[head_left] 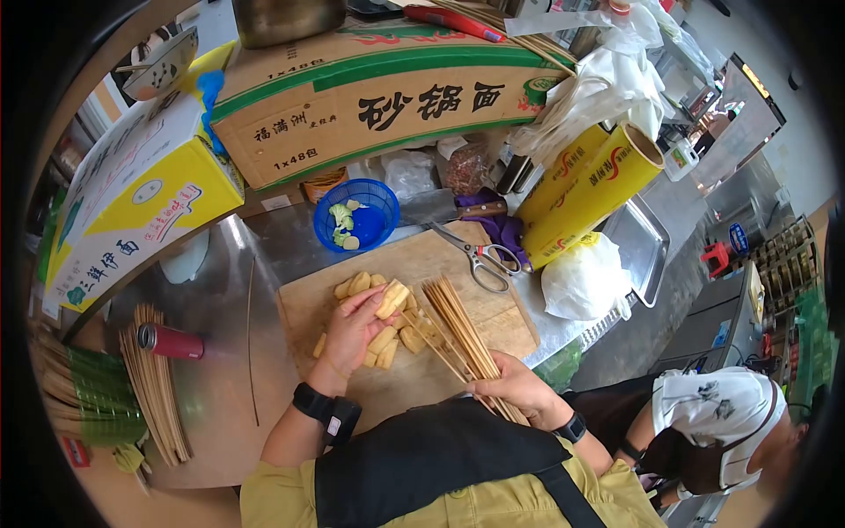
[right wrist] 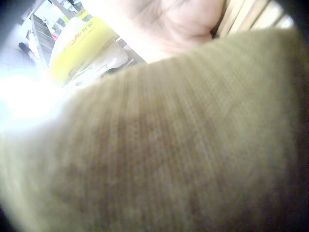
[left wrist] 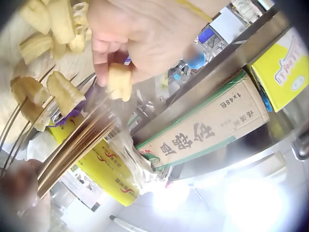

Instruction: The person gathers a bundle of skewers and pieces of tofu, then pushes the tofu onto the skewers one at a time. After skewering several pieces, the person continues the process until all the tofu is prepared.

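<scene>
My left hand [head_left: 349, 333] pinches a pale yellow food piece [head_left: 393, 300] above the wooden cutting board [head_left: 308, 295]; the left wrist view shows that piece [left wrist: 119, 81] between thumb and fingers. My right hand [head_left: 521, 387] grips a thick bundle of wooden skewers [head_left: 462, 330], tips pointing up and away. Several more yellow pieces [head_left: 385, 354] lie on the board under and beside the left hand. In the left wrist view, pieces [left wrist: 65, 93] appear at thin skewers beside the bundle [left wrist: 79, 147]. A sleeve [right wrist: 159, 145] covers most of the right wrist view.
Scissors [head_left: 481, 253] lie on the board's far right part, near a cleaver [head_left: 431, 206]. Behind stand a blue basket [head_left: 380, 216], a large carton [head_left: 352, 114] and yellow rolls [head_left: 585, 198]. More skewers [head_left: 157, 387] and a red bottle [head_left: 172, 341] are at left. A person [head_left: 713, 422] is at right.
</scene>
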The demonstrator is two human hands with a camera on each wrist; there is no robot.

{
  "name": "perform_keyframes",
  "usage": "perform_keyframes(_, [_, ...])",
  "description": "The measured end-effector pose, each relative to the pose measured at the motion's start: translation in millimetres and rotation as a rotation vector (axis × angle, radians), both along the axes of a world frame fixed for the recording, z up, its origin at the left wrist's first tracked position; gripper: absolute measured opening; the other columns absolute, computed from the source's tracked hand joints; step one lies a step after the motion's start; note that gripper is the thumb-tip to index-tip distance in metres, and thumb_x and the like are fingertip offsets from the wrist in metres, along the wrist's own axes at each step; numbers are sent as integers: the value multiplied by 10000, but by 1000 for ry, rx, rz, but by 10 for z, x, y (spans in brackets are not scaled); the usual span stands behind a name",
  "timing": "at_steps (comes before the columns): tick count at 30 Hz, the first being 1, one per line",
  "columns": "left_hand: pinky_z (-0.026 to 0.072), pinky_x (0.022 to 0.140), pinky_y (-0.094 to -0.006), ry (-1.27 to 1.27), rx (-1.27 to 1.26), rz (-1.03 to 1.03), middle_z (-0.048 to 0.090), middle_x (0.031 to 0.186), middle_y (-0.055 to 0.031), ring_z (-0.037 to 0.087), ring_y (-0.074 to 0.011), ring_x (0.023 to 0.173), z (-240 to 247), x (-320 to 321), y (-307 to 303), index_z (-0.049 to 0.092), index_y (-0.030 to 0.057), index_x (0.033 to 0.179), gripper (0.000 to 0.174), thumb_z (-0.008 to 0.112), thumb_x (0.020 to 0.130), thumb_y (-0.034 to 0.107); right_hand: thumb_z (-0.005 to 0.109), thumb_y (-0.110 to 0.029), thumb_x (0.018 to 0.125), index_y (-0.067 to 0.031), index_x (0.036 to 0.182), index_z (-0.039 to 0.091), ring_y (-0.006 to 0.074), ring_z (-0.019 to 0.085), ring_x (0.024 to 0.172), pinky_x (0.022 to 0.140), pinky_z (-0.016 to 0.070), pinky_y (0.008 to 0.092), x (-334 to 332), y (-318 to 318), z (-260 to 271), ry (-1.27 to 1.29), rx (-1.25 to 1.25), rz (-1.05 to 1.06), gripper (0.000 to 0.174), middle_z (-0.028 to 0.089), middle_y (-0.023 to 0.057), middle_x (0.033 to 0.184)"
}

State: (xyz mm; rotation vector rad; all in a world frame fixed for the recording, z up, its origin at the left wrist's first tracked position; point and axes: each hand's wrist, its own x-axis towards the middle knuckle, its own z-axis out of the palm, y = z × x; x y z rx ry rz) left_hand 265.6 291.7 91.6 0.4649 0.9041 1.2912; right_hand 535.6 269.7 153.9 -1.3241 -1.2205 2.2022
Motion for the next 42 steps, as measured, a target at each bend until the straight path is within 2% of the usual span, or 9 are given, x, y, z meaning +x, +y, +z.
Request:
perform_keyframes(6, [527, 764, -236, 417, 140, -102, 623, 1067, -85, 633, -147, 861, 97, 22, -68, 585, -2, 1173, 282, 555, 917, 113, 654, -23, 783, -36, 1007, 526, 39, 525, 603, 526, 423, 174, -19, -5, 30, -2, -1, 0, 258, 569, -6, 747])
perform_keyframes(17, [520, 783, -245, 230, 41, -306, 614, 1075, -73, 605, -123, 898, -20, 412, -184, 560, -42, 1185, 309, 550, 923, 121, 656, -21, 782, -19, 1029, 523, 58, 521, 588, 520, 420, 189, 0, 56, -68, -49, 55, -39, 281, 556, 5, 734])
perform_keyframes(21, [502, 737, -243, 489, 117, -262, 614, 997, -54, 592, -116, 865, -34, 193, 23, 587, 10, 1143, 274, 579, 904, 143, 672, -52, 785, -3, 1064, 514, 66, 521, 607, 538, 428, 202, 70, 83, -75, -88, 72, -110, 324, 549, 3, 746])
perform_keyframes(26, [486, 752, -344, 1463, 337, 284, 606, 901, -111, 593, -263, 825, -573, -316, 433, 579, 41, 947, 246, 693, 729, 59, 660, -63, 801, 0, 1097, 501, 72, 528, 648, 554, 434, 209, 149, 86, -36, -94, 111, -191, 341, 539, 11, 790])
perform_keyframes(29, [477, 775, -380, 1506, 216, 69, 589, 940, -140, 572, -320, 867, -590, -342, 480, 553, 47, 986, 322, 700, 700, 44, 637, -63, 814, 1, 1108, 496, 76, 527, 648, 563, 436, 208, 117, 68, 50, 6, 18, -210, 333, 537, 14, 786])
perform_keyframes(32, [485, 764, -349, 1429, 170, 15, 590, 989, -123, 591, -281, 888, -676, -431, 493, 540, 25, 1012, 326, 693, 725, 46, 618, -56, 819, -9, 1099, 501, 77, 528, 629, 554, 438, 204, 126, 53, -23, 17, -7, -232, 307, 540, 10, 771])
perform_keyframes(35, [504, 787, -336, 797, 177, 114, 589, 1004, -104, 602, -241, 914, -673, -404, 403, 532, 21, 1053, 288, 659, 798, 61, 622, -49, 810, -5, 1110, 501, 75, 531, 636, 556, 439, 204, 119, 57, -56, -11, 5, -217, 327, 544, 9, 778])
perform_keyframes(38, [515, 842, -354, 65, -15, 11, 584, 1035, -96, 603, -216, 941, -73, -234, 241, 503, 30, 1128, 265, 578, 877, 66, 616, -64, 804, 3, 1118, 489, 77, 536, 656, 574, 443, 206, 63, 67, -47, -48, 57, -150, 345, 550, 19, 788])
perform_keyframes(42, [480, 924, -373, -300, 4, -128, 578, 1107, -123, 579, -241, 1029, 138, -10, 159, 475, 48, 1181, 271, 518, 917, 98, 626, -80, 801, 3, 1115, 489, 76, 537, 648, 565, 442, 208, -11, 70, -39, -56, 21, -143, 352, 552, 21, 784])
